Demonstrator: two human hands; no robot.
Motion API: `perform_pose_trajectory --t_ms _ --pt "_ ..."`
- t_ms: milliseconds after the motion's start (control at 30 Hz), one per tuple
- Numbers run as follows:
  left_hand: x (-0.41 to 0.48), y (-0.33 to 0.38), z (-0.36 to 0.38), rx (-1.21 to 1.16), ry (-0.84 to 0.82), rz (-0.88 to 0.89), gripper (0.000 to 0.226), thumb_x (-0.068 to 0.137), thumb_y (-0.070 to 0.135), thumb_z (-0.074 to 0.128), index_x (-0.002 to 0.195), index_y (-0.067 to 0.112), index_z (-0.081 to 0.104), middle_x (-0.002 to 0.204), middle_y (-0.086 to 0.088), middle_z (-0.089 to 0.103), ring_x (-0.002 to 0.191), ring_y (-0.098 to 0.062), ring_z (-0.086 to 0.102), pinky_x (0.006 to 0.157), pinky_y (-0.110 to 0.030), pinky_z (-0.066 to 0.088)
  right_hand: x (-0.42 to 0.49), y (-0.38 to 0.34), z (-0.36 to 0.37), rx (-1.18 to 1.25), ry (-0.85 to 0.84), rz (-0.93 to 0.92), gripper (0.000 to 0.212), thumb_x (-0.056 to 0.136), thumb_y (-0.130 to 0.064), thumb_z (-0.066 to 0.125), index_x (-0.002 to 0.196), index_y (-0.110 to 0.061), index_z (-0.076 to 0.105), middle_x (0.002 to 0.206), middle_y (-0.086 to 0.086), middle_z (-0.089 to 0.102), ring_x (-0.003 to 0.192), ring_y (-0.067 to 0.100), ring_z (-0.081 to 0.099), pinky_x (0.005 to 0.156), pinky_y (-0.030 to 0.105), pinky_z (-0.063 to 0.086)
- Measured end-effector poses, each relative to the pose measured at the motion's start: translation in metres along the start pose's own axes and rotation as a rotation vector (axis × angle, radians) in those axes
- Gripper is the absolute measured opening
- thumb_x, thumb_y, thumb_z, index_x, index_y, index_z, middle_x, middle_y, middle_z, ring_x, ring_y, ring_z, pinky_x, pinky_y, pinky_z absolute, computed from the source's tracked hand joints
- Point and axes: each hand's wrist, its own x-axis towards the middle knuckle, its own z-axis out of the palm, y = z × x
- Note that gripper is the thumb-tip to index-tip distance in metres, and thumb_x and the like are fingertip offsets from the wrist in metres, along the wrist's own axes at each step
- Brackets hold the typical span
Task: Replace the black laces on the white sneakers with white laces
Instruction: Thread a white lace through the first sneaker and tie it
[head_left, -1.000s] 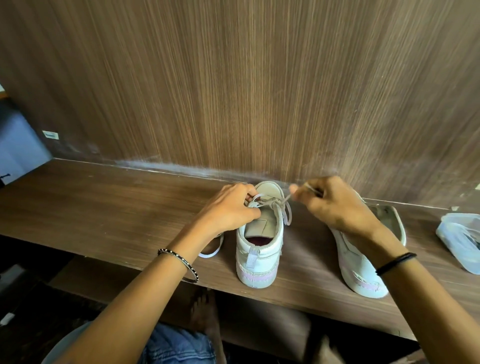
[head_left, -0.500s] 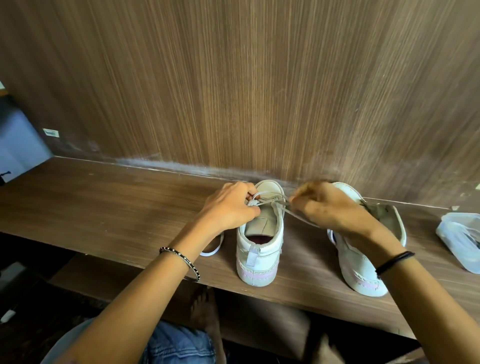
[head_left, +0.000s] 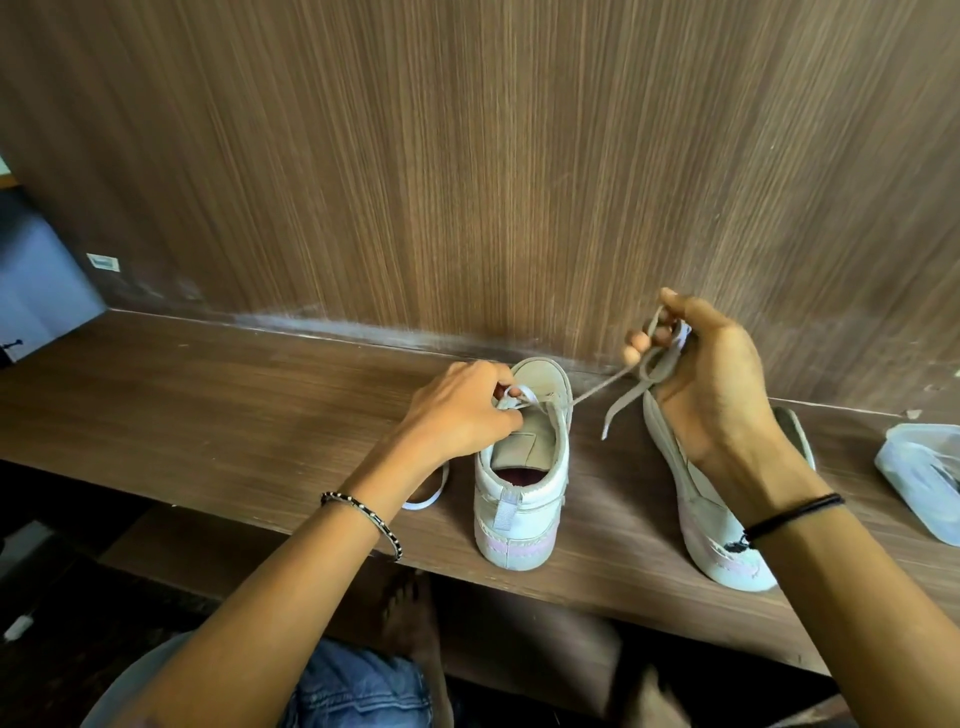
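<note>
Raised since the last look: right grip (head_left: 711, 379) sits higher and further right, clear of the laced sneaker (head_left: 519, 499), fingers curled round the white lace (head_left: 602, 387), which runs taut to the top eyelets; left grip (head_left: 462, 410) pinches the lace there. Sneaker upright, heel at the front edge of the table (head_left: 208, 405). On its side just right of it: second sneaker (head_left: 696, 499). Near the right edge: clear plastic container (head_left: 919, 478).
</note>
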Motion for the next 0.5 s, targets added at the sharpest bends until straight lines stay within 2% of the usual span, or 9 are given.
perform_pose_trajectory --t_ms 33,100,200,267,333,400,500 --pt "0.000 0.001 0.000 0.003 0.002 0.002 0.023 0.085 0.027 0.067 0.107 0.031 0.071 0.106 0.008 0.068 0.105 -0.018 0.061 0.088 -0.043 0.053 -0.002 0.001 -0.001 -0.083 0.036 -0.011 0.015 0.100 -0.010 0.050 0.087 -0.009 0.056 0.064 -0.002 0.043 0.054 0.012 0.045 0.048 0.022 0.041" --pt "-0.002 0.002 0.000 0.012 0.019 0.008 0.022 0.085 0.028 0.068 0.106 0.030 0.071 0.105 0.009 0.069 0.104 -0.018 0.061 0.087 -0.041 0.053 -0.005 0.006 -0.003 -0.396 0.054 -0.081 0.011 0.098 -0.011 0.052 0.088 -0.009 0.053 0.063 -0.002 0.040 0.051 0.010 0.036 0.044 0.021 0.028" --pt "-0.003 0.002 -0.001 0.023 0.058 -0.001 0.024 0.084 0.034 0.072 0.107 0.030 0.071 0.106 0.009 0.070 0.105 -0.017 0.062 0.085 -0.038 0.053 -0.005 0.015 -0.011 -0.970 -0.050 -0.237 0.008 0.094 -0.019 0.059 0.088 -0.013 0.058 0.067 -0.005 0.055 0.056 0.008 0.047 0.053 0.025 0.041" --pt "-0.002 0.001 -0.001 -0.016 0.061 0.009 0.024 0.081 0.036 0.075 0.104 0.032 0.072 0.100 0.012 0.071 0.101 -0.014 0.063 0.085 -0.039 0.054 -0.005 0.020 -0.014 -1.225 -0.228 -0.201 0.003 0.092 -0.022 0.064 0.094 -0.021 0.065 0.074 -0.009 0.065 0.064 0.006 0.057 0.063 0.026 0.048" --pt "0.000 -0.002 -0.003 -0.119 0.048 0.035 0.019 0.077 0.033 0.077 0.095 0.033 0.073 0.085 0.019 0.071 0.088 -0.004 0.066 0.080 -0.035 0.055 -0.004 0.025 -0.017 -1.402 -0.410 -0.122 0.006 0.092 -0.027 0.066 0.097 -0.027 0.068 0.080 -0.008 0.069 0.069 0.001 0.061 0.067 0.022 0.050" --pt "-0.001 -0.002 -0.005 -0.185 0.027 0.061 0.015 0.078 0.026 0.079 0.091 0.031 0.073 0.071 0.021 0.068 0.070 0.005 0.063 0.069 -0.026 0.050 -0.003 0.027 -0.019 -1.476 -0.509 -0.112 0.008 0.092 -0.028 0.067 0.100 -0.029 0.068 0.081 -0.009 0.069 0.070 -0.003 0.059 0.065 0.016 0.048" --pt "-0.002 -0.001 -0.008 -0.229 0.019 0.097 0.016 0.080 0.024 0.081 0.093 0.029 0.074 0.075 0.019 0.068 0.074 0.000 0.066 0.070 -0.022 0.048 0.001 0.027 -0.022 -1.493 -0.565 -0.222 0.018 0.091 -0.017 0.070 0.108 -0.024 0.070 0.095 -0.010 0.075 0.086 -0.001 0.068 0.078 0.018 0.054"
